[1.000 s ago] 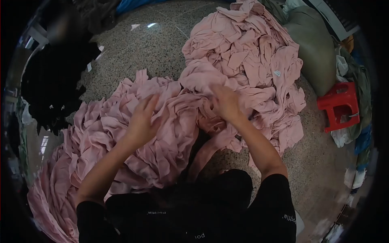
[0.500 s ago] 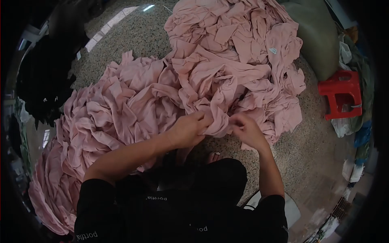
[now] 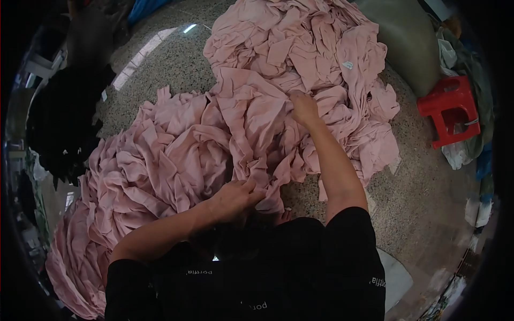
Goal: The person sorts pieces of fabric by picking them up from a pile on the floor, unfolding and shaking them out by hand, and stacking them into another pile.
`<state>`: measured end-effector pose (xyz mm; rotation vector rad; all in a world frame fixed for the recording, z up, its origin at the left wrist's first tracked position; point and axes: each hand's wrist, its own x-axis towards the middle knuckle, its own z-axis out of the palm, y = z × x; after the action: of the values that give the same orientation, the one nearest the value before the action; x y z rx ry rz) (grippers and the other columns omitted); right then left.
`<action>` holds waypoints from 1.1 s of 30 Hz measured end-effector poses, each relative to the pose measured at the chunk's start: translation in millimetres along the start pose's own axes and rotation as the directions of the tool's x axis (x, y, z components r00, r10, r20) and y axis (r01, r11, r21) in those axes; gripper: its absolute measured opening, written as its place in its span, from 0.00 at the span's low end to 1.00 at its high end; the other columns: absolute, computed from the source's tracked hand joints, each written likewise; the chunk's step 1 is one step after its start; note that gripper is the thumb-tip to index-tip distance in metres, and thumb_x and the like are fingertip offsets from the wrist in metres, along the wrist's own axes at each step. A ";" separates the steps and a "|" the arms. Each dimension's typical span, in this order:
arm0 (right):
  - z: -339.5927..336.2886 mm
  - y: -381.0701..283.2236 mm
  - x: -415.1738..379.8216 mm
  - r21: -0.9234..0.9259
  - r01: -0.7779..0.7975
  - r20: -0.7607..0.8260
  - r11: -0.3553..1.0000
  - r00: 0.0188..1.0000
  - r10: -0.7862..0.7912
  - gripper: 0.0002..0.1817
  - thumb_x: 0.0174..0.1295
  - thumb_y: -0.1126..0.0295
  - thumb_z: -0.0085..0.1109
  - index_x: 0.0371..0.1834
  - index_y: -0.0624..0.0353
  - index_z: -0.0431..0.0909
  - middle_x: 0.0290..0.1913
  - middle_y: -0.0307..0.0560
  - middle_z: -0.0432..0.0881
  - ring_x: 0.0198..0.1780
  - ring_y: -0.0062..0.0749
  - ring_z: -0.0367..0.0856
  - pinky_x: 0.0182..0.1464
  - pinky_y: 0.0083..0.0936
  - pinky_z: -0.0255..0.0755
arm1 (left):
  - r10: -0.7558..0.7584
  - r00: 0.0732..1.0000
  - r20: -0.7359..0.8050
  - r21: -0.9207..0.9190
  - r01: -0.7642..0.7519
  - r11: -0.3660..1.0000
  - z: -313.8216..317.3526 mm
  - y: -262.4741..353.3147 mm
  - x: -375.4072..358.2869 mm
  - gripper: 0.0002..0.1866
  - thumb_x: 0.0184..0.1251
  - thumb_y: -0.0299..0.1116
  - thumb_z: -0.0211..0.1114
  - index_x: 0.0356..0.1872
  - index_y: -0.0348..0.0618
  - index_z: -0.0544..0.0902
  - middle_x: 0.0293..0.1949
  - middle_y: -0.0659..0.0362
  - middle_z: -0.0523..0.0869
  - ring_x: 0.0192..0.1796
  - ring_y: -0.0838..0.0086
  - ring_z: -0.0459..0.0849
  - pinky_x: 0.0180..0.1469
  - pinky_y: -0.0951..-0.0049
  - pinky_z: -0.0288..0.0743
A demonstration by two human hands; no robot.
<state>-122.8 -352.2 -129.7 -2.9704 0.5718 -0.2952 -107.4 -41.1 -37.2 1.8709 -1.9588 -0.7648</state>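
My left hand [image 3: 235, 199] is closed on the lower edge of a pink garment [image 3: 251, 115], close to my lap. Farther out, my right hand [image 3: 303, 108] grips the same garment near its upper right, fingers bent into the fabric. Between the two hands the cloth is spread in loose folds. It rests against a large heap of similar pink garments [image 3: 316, 43], where a small white label [image 3: 347, 65] shows. Another part of the pink pile [image 3: 144, 166] stretches down to the lower left. My fingertips are partly hidden by cloth.
A red plastic stool [image 3: 451, 112] lies at the right on the speckled floor [image 3: 415, 176]. Dark black cloth [image 3: 61, 123] is heaped at the left. A large olive-grey rounded form [image 3: 404, 43] stands behind the pink heap, with plastic bags [image 3: 455, 155] by the stool.
My right hand has moved up and away from my body, drawing the garment out over the heap. My left hand has come lower and nearer my lap. The cloth between them is more spread.
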 end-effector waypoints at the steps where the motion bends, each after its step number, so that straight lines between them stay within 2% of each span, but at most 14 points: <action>1: -15.5 -4.6 -0.4 0.080 -0.004 0.135 0.997 0.991 -0.006 0.15 0.43 0.73 0.58 0.37 0.61 0.74 0.38 0.53 0.77 0.42 0.48 0.76 0.45 0.39 0.70 | -0.019 0.998 0.052 0.017 0.018 1.000 -1.7 -0.5 -3.0 0.29 0.43 0.31 0.65 0.52 0.47 0.71 0.41 0.50 0.74 0.45 0.57 0.76 0.45 0.60 0.72; 5: -70.7 -73.7 -49.3 0.281 0.212 -0.016 0.936 0.976 -0.216 0.13 0.41 0.71 0.59 0.31 0.62 0.72 0.30 0.54 0.75 0.37 0.50 0.76 0.39 0.41 0.70 | -0.181 0.859 -0.479 0.064 0.240 0.969 -38.4 -12.7 20.9 0.39 0.47 0.30 0.61 0.65 0.48 0.59 0.58 0.48 0.66 0.53 0.56 0.73 0.55 0.53 0.64; 6: -74.4 -91.4 -63.5 0.362 0.268 -0.049 0.893 0.962 -0.269 0.13 0.42 0.70 0.59 0.31 0.62 0.72 0.30 0.55 0.75 0.36 0.51 0.75 0.38 0.41 0.70 | -0.192 0.859 -0.475 0.053 0.246 0.968 -45.0 -20.1 30.6 0.39 0.47 0.30 0.61 0.65 0.48 0.59 0.58 0.48 0.66 0.53 0.56 0.73 0.55 0.53 0.64; 8: -79.8 -110.6 -88.7 0.445 0.319 -0.083 0.837 0.945 -0.316 0.13 0.43 0.69 0.58 0.31 0.62 0.72 0.30 0.55 0.75 0.34 0.53 0.75 0.38 0.41 0.70 | 0.174 0.936 -0.306 0.471 -0.010 0.882 -54.9 -34.3 43.8 0.37 0.43 0.29 0.64 0.61 0.44 0.64 0.56 0.51 0.70 0.55 0.59 0.72 0.62 0.55 0.58; 9: -81.6 -116.2 -99.1 0.551 0.201 0.047 0.810 0.962 -0.270 0.14 0.44 0.68 0.58 0.32 0.63 0.71 0.31 0.55 0.76 0.33 0.53 0.75 0.38 0.42 0.70 | 0.168 0.939 -0.301 0.468 -0.008 0.883 -51.8 -44.4 45.9 0.37 0.43 0.29 0.64 0.61 0.44 0.64 0.56 0.51 0.70 0.55 0.59 0.72 0.62 0.55 0.58; 11: -87.0 -113.5 -106.1 0.626 -0.047 0.388 0.778 0.885 -0.258 0.19 0.52 0.58 0.57 0.36 0.65 0.71 0.35 0.59 0.77 0.34 0.55 0.76 0.38 0.40 0.71 | 0.003 0.991 0.134 0.454 -0.064 0.889 -37.7 -70.1 43.1 0.29 0.42 0.30 0.64 0.53 0.43 0.71 0.48 0.55 0.76 0.48 0.63 0.76 0.62 0.53 0.58; 15: -94.8 -90.7 -112.8 0.579 -0.261 0.739 0.772 0.569 -0.361 0.26 0.57 0.46 0.52 0.38 0.63 0.70 0.36 0.57 0.79 0.37 0.48 0.79 0.39 0.37 0.72 | 0.136 0.971 -0.195 0.425 -0.041 0.904 -50.2 -76.3 1.8 0.13 0.45 0.30 0.59 0.37 0.44 0.76 0.32 0.59 0.78 0.39 0.67 0.78 0.50 0.64 0.66; 16: -85.9 -83.1 -112.9 0.518 -0.535 0.854 0.668 0.370 -0.365 0.29 0.58 0.43 0.49 0.40 0.62 0.71 0.36 0.53 0.79 0.36 0.40 0.79 0.37 0.32 0.72 | 0.136 0.973 -0.184 0.423 -0.047 0.905 -56.6 -73.0 -8.9 0.13 0.45 0.30 0.59 0.37 0.44 0.76 0.32 0.59 0.78 0.39 0.67 0.78 0.50 0.64 0.66; 18: -58.8 -66.9 -119.4 0.401 -0.868 0.856 0.292 0.241 -0.457 0.29 0.63 0.44 0.44 0.47 0.63 0.72 0.40 0.47 0.81 0.39 0.29 0.79 0.38 0.28 0.72 | 0.149 0.973 -0.179 0.471 -0.048 0.881 -65.5 -64.9 -30.3 0.14 0.44 0.30 0.58 0.36 0.44 0.77 0.30 0.60 0.78 0.37 0.70 0.78 0.47 0.68 0.66; 21: -36.0 -76.0 -94.5 0.733 -0.368 0.539 0.573 0.827 -0.159 0.22 0.59 0.60 0.54 0.51 0.64 0.71 0.45 0.51 0.77 0.42 0.30 0.77 0.43 0.22 0.72 | 0.136 0.980 -0.145 0.462 -0.055 0.885 -62.0 -58.1 -54.1 0.14 0.43 0.29 0.58 0.36 0.43 0.77 0.29 0.61 0.77 0.35 0.70 0.77 0.46 0.69 0.66; 24: 0.2 -107.3 -78.1 0.892 -0.066 0.277 0.447 0.862 -0.425 0.21 0.55 0.64 0.57 0.49 0.66 0.71 0.48 0.55 0.76 0.47 0.33 0.76 0.47 0.23 0.70 | 0.103 0.980 -0.171 0.455 -0.014 0.890 -60.1 -53.0 -64.9 0.14 0.43 0.28 0.58 0.36 0.43 0.78 0.28 0.62 0.76 0.35 0.70 0.77 0.47 0.68 0.66; 28: 28.8 -147.3 -74.4 0.874 0.053 0.272 0.483 0.770 -0.577 0.23 0.52 0.68 0.57 0.51 0.66 0.70 0.47 0.54 0.76 0.48 0.36 0.76 0.49 0.24 0.69 | 0.039 0.981 -0.191 0.488 0.060 0.871 -72.3 -45.0 -77.9 0.14 0.43 0.27 0.58 0.36 0.43 0.78 0.30 0.61 0.77 0.36 0.70 0.77 0.49 0.68 0.66; 30: 37.2 -151.5 -74.7 0.911 -0.289 0.395 0.294 0.814 -0.425 0.25 0.51 0.68 0.58 0.53 0.66 0.69 0.46 0.52 0.76 0.48 0.34 0.75 0.49 0.24 0.69 | 0.023 0.981 -0.195 0.493 0.078 0.867 -75.1 -43.8 -87.1 0.16 0.42 0.27 0.59 0.38 0.43 0.79 0.31 0.60 0.78 0.37 0.70 0.77 0.51 0.67 0.66; 33: 30.9 -147.8 -81.1 0.930 -0.321 0.366 0.180 0.751 -0.550 0.22 0.53 0.69 0.57 0.52 0.65 0.70 0.44 0.49 0.76 0.44 0.29 0.75 0.46 0.22 0.70 | -0.079 0.973 -0.215 0.439 0.169 0.882 -75.9 -41.6 -97.6 0.19 0.40 0.25 0.59 0.40 0.43 0.79 0.33 0.59 0.79 0.38 0.67 0.78 0.53 0.64 0.65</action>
<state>-137.4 -183.1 -153.6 -1.5242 -0.0690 0.3206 -21.5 43.8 12.0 2.2539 -2.0307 -0.1388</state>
